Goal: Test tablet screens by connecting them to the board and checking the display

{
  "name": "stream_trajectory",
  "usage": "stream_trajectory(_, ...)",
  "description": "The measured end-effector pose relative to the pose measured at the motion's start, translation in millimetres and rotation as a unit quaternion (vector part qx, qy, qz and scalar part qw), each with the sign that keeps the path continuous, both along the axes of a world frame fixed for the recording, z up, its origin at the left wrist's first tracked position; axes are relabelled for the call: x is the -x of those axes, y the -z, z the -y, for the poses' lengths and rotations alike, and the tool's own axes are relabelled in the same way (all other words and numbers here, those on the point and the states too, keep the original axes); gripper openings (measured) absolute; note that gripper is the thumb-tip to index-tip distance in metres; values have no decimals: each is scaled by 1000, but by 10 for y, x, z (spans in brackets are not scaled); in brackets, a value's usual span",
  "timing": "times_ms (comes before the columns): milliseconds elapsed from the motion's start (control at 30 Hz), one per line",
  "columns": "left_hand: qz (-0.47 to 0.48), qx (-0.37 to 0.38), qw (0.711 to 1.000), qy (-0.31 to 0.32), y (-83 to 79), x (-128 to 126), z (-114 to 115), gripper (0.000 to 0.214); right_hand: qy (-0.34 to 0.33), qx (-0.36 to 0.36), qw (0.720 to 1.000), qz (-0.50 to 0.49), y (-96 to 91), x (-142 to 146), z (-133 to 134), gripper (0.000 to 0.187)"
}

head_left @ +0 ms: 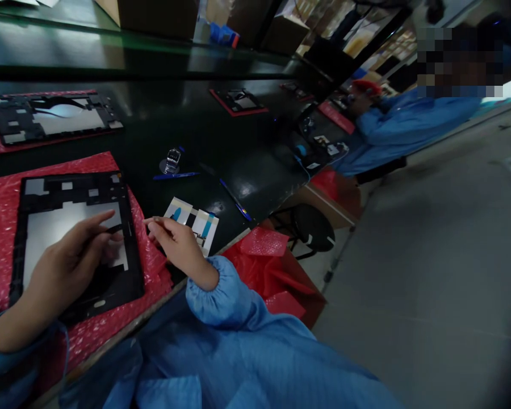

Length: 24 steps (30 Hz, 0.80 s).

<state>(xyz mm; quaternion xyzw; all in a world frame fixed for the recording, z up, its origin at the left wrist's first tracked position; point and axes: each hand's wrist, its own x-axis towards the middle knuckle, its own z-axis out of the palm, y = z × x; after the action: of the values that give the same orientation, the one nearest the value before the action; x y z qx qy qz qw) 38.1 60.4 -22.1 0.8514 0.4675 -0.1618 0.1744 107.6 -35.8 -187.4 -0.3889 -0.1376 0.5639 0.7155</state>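
My left hand (70, 264) is over a black tablet-like frame (130, 261) with a silvery panel, its index finger stretched out and the others loosely bent apart. By its fingertips is a small dark curved piece that I cannot identify. The frame lies on red bubble wrap (153, 264). Just right of the frame, my right hand (181, 244) pinches thumb and index finger together; whatever is between them is too small to make out. Partly behind that hand lies a white card (210, 227) with blue strips and small parts.
Blue pens (236, 201) and a small clear-and-metal object (172, 161) lie on the dark green table (166, 108). Another frame (15, 128) sits at the far left. Red bags (268, 272) and a black stool (310, 227) stand right of the table edge. A co-worker in blue (413, 128) sits beyond.
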Motion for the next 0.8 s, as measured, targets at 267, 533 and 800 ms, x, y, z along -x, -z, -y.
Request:
stream_trajectory(267,-31,-2,997,-68,18,-107,94,36,-54,-161,975,-144,-70,-99,74,30)
stream_trajectory(533,-15,10,995,-93,7,-88,115,35,-109,-137,984,-34,-49,-45,139,34)
stream_trajectory(800,12,9,999,-45,33,-65,117,16,-120,-133,984,26,-113,-161,185,42)
